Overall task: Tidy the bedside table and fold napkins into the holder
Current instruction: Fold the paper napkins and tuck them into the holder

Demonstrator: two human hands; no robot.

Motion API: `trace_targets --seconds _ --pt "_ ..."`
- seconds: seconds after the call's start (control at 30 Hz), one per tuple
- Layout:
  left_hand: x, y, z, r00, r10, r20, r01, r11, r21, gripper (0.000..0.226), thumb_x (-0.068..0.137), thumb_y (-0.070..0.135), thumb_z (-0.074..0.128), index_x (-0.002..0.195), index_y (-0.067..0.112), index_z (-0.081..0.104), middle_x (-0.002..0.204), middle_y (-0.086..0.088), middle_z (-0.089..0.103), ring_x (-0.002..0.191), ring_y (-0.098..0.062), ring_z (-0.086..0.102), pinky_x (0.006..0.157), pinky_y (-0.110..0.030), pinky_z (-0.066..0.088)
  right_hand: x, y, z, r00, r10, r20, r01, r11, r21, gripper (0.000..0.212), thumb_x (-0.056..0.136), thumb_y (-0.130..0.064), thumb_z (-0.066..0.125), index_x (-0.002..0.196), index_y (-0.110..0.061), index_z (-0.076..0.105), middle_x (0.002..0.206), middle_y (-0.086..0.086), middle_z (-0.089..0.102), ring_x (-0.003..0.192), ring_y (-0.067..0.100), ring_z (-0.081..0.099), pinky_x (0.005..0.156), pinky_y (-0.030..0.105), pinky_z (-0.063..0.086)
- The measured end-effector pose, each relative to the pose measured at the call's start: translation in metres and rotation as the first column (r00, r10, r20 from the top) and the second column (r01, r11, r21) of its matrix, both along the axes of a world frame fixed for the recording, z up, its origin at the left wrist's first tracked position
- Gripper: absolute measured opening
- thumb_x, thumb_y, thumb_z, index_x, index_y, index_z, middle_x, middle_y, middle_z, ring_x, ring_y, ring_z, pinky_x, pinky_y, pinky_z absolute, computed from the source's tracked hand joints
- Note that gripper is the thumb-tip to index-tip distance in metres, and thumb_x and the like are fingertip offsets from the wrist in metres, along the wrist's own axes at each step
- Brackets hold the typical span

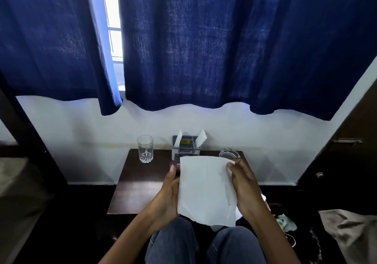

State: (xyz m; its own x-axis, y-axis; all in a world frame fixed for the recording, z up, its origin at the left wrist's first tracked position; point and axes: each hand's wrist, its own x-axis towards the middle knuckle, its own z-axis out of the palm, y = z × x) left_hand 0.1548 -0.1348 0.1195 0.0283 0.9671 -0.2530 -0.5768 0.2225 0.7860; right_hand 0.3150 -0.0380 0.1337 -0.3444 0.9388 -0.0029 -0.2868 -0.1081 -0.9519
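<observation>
The left hand and right hand pinch opposite edges of the white paper napkin, mid-fold. Next it probably needs creasing narrow enough for the grey plastic holder.

On the table, the glass stands far left, the holder far centre, the ashtray far right.

The person wears blue denim jeans, the cloth paler over both knees and softly creased along the thighs. The left forearm and the right forearm are bare down to the lower edge of the view.
</observation>
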Motion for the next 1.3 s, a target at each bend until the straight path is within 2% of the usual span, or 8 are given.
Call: trace_targets --seconds 0.1,0.2,0.37,0.63,0.87,1.03,1.13,1.3 --pt "0.000 0.001 -0.005 0.994 0.049 -0.099 -0.045 0.998 0.043 0.053 0.068 0.030 0.074 0.113 0.006 0.061 0.109 -0.010 0.071 0.094 -0.021 0.068 0.080 -0.034 0.056 0.003 0.000 -0.001 0.999 0.033 -0.006 -0.033 0.999 -0.024 0.021 0.089 -0.004 0.049 0.109 0.004 0.050 0.094 0.006 0.062 0.089 0.021 0.056 0.071 0.032 0.044" --pt "-0.003 0.001 -0.007 0.982 0.080 -0.173 -0.071 0.996 0.059 0.043 0.065 0.013 0.072 0.107 0.006 0.062 0.100 -0.009 0.073 0.083 -0.019 0.069 0.070 -0.030 0.057 0.008 0.000 0.003 0.994 0.112 -0.010 -0.112 0.993 -0.047 0.020 0.074 -0.010 0.060 0.094 -0.008 0.058 0.085 0.000 0.063 0.079 0.018 0.058 0.063 0.031 0.044" --pt "-0.008 -0.002 -0.007 0.957 0.027 -0.289 -0.005 0.997 0.079 0.031 0.067 0.007 0.069 0.098 0.010 0.066 0.094 -0.006 0.074 0.081 -0.017 0.070 0.066 -0.026 0.056 0.018 0.008 0.014 0.959 0.234 0.163 -0.237 0.972 0.001 0.019 0.067 -0.021 0.064 0.084 -0.017 0.070 0.075 -0.003 0.068 0.070 0.012 0.061 0.059 0.021 0.047" --pt "-0.012 -0.004 -0.002 0.845 -0.130 -0.519 0.180 0.982 0.048 0.027 0.073 0.015 0.069 0.100 0.010 0.067 0.098 -0.006 0.072 0.086 -0.016 0.067 0.076 -0.029 0.052 0.022 0.011 0.025 0.680 0.511 0.527 -0.533 0.837 -0.124 0.019 0.063 -0.017 0.074 0.081 -0.014 0.070 0.075 0.002 0.068 0.066 0.010 0.061 0.063 0.019 0.046" --pt "-0.013 -0.006 -0.009 0.955 0.020 -0.296 -0.026 1.000 -0.016 0.043 0.073 0.034 0.065 0.115 0.024 0.062 0.104 -0.004 0.072 0.085 -0.018 0.069 0.063 -0.033 0.058 0.020 0.013 0.014 0.899 0.284 0.333 -0.261 0.959 -0.112 0.019 0.074 0.009 0.065 0.075 -0.010 0.063 0.069 0.004 0.066 0.057 0.013 0.061 0.056 0.022 0.049" --pt "-0.010 -0.005 -0.018 0.940 0.084 -0.331 -0.097 0.995 -0.024 0.080 0.068 0.000 0.076 0.132 0.033 0.042 0.107 -0.001 0.067 0.082 -0.013 0.069 0.059 -0.033 0.057 0.019 0.013 0.005 0.957 0.153 0.248 -0.129 0.985 -0.111 0.029 0.072 0.015 0.062 0.087 -0.009 0.062 0.082 0.011 0.067 0.067 0.022 0.062 0.065 0.029 0.049" --pt "-0.007 -0.006 -0.018 0.905 0.088 -0.416 -0.075 0.996 0.047 0.101 0.059 0.001 0.079 0.136 0.044 0.031 0.119 -0.003 0.064 0.088 -0.012 0.067 0.057 -0.031 0.054 0.020 0.013 0.003 0.975 0.104 0.196 -0.085 0.991 -0.103 0.032 0.072 0.015 0.062 0.091 -0.010 0.062 0.086 0.012 0.067 0.071 0.025 0.062 0.067 0.031 0.049" --pt "-0.004 -0.001 -0.012 0.902 0.163 -0.400 -0.153 0.987 0.056 0.087 0.072 -0.016 0.067 0.136 0.034 0.035 0.079 0.001 0.068 0.053 -0.002 0.061 0.045 -0.021 0.049 0.021 0.012 0.003 0.989 0.093 0.111 -0.087 0.995 -0.057 0.033 0.073 0.018 0.057 0.089 -0.010 0.061 0.070 -0.001 0.072 0.060 0.012 0.066 0.053 0.021 0.053"
